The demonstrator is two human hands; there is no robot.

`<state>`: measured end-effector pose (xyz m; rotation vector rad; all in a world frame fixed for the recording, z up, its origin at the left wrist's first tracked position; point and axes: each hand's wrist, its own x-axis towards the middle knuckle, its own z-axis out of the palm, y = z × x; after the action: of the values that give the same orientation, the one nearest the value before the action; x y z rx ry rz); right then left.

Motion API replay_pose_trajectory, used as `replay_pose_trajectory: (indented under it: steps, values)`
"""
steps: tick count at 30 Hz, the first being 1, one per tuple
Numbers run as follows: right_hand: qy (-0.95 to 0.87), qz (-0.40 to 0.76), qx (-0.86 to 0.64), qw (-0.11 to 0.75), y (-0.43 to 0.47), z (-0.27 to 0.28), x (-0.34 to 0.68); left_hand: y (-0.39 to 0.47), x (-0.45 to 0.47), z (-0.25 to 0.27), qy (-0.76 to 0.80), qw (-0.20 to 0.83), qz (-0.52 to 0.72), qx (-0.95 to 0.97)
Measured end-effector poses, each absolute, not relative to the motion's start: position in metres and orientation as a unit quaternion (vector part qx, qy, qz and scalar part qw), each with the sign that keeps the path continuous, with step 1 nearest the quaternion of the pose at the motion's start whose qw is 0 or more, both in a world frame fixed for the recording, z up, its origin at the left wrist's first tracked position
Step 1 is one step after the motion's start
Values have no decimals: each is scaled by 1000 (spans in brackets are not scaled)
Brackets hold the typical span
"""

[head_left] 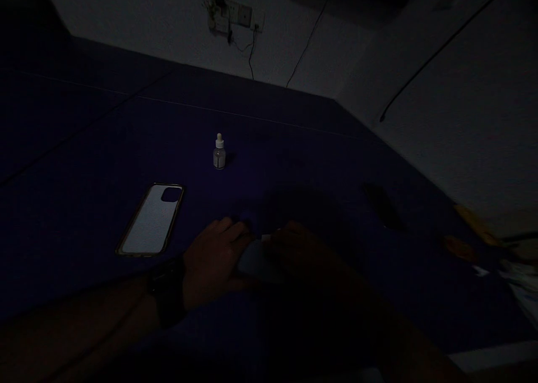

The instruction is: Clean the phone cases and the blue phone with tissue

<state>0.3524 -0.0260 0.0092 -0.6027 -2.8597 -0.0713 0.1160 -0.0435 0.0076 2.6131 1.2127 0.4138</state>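
"Two-handed, holding what up close?"

"Wearing a dark wristwatch [168, 287] at the left, nearest of all; just beyond, in the near middle, gripping a grey-blue thing [255, 261], but not managing to tell what kind in such dim light."

"Sharing the hold how?"

"Closing the left hand [214, 257] on its left end, thumb to the near side; curling the right hand [296, 247] over its right end, seemingly gripping too, though losing detail to shadow."

"Holding both ends why?"

"Probably steadying it from either side. Also noticing a small pale piece [266, 238] by the right fingers, without making out any join."

"Finding anything at the left?"

"Seeing a phone case [147, 220] lying flat, apart from the left hand, perhaps resting aside to leave working room."

"And looking right?"

"Spotting an orange-brown thing [460, 248], then, slightly farther, a dark flat thing [382, 205], well apart from the right hand."

"Going farther?"

"Meeting a dropper bottle [219, 154] standing upright on the blue surface [273, 147], likely placed clear of bumping; farthest, reaching wall sockets [245, 15] and a hanging cable [249, 60]."
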Motion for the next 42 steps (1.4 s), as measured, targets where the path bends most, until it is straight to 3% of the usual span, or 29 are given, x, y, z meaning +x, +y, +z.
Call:
replay_pose_trajectory:
  steps: [15,22,42]
  values:
    - [-966,85,-226,88,-26,-4,359,-43,115,6,397,117,163,896]
    - [-915,161,-316,191,-11,6,365,-43,114,8,409,118,145,893]
    - [-885,283,-334,161,-9,3,385,-43,112,5,410,127,143,892]
